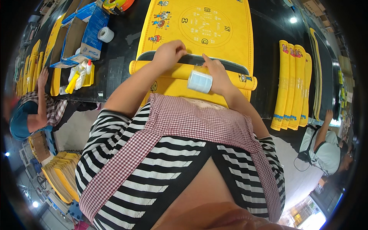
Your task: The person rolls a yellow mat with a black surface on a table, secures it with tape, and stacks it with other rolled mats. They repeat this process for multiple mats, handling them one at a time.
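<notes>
Way over on the left, one person in a teal top (23, 119) has a hand on the long black table (119, 71). Next comes one blue cardboard box (94, 27) with open parts inside. One small white roll (105, 34) is just beside it. Nearer the table's edge is one yellow plastic tray (90, 79), and one white bottle with a red tip (89, 67) is in it.

In the middle lies one big flat yellow mat (241, 27) with cartoon figures down its left side and a ring of printed signs. One long rolled-up yellow mat (170, 71) lies across the near part of it, and a dark strip shows just past the roll.

Two bare hands are at work. The left hand (168, 55) is half curled, with its wrist over the roll; I can't tell if it pinches anything thin. One fat roll of clear tape (200, 81) is by the right hand's palm, in front of the rolled mat. The right hand (217, 74) pokes one finger out and bends the others; I can't tell if it grips the tape.

On the right, four long yellow rolls (289, 84) lie side by side. Past them, one person in a pale shirt (324, 149) reaches to the table.
</notes>
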The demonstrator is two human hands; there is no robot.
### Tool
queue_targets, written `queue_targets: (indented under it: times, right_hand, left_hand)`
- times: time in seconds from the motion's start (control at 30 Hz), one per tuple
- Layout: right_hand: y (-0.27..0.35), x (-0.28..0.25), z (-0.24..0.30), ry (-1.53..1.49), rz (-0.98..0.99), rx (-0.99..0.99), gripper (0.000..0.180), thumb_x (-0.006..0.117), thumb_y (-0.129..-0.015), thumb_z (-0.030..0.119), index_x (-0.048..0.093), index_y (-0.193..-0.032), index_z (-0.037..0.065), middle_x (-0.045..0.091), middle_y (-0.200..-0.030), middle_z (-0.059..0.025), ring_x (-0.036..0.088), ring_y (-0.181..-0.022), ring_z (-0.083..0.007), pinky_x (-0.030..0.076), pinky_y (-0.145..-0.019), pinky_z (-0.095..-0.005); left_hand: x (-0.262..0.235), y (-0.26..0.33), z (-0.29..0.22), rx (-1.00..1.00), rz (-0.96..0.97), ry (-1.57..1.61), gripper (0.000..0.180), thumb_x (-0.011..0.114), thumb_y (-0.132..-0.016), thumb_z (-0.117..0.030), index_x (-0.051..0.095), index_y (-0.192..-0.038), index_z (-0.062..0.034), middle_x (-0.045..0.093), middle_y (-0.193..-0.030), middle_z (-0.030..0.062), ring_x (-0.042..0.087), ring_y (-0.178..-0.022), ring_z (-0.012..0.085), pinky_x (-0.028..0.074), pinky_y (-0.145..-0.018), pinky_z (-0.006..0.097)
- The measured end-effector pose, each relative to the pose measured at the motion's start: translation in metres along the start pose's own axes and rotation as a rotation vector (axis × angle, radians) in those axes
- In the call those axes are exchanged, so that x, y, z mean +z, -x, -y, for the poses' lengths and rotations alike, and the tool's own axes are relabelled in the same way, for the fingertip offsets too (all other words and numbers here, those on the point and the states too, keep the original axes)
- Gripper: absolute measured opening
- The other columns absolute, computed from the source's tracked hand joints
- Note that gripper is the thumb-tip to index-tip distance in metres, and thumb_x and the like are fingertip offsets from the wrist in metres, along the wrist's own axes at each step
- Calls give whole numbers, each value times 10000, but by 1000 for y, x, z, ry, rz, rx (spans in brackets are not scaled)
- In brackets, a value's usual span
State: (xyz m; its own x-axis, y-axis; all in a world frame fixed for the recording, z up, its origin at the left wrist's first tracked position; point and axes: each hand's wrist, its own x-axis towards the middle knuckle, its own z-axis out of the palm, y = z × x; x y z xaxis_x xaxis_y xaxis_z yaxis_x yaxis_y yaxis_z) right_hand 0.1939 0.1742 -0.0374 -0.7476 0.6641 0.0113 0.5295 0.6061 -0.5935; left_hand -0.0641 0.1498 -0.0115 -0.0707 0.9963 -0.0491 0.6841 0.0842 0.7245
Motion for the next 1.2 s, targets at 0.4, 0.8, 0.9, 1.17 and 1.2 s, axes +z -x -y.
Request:
queue_targets:
  times: [0.4,0.8,0.9,1.17,1.2]
  right_hand:
    - [-66,-14,-50,-334,-91,-50,486,783,-855,199,680,-1319,95,712,-1139,-132,675,-1042,-312,537,-935,-394]
    - [-95,-3,-37,80,-487,-295,410,788,-839,264,714,-1189,64,725,-1231,-178,673,-1163,-382,539,-999,-439]
    - [-141,-36,-41,-62,-279,-65,347,781,-843,259,716,-1144,100,742,-1127,-162,689,-1057,-383,565,-913,-413]
    - [-196,-49,-110,-339,-221,0,316,776,-867,231,720,-1157,119,746,-1074,-107,697,-969,-293,571,-845,-374]
    - [-185,-49,-102,-272,-208,-45,329,773,-862,263,713,-1159,135,742,-1094,-119,698,-990,-327,571,-860,-394]
  left_hand:
    - [32,19,13,503,-129,-584,739,772,-843,-341,509,-1460,-29,554,-1419,188,483,-1373,368,374,-1143,511]
    - [-2,-102,12,393,278,-579,699,851,-738,-368,620,-1335,-88,604,-1265,131,561,-1236,330,424,-1078,442]
    - [8,-101,29,584,-86,-598,624,821,-811,-426,615,-1282,-73,601,-1218,99,575,-1195,301,432,-1052,449]
    - [4,-141,41,612,-63,-501,567,803,-836,-366,599,-1262,-53,615,-1216,133,590,-1180,339,457,-1038,440]
    - [3,-142,42,584,-17,-451,539,808,-831,-336,613,-1243,-50,624,-1227,150,591,-1197,357,460,-1046,451]
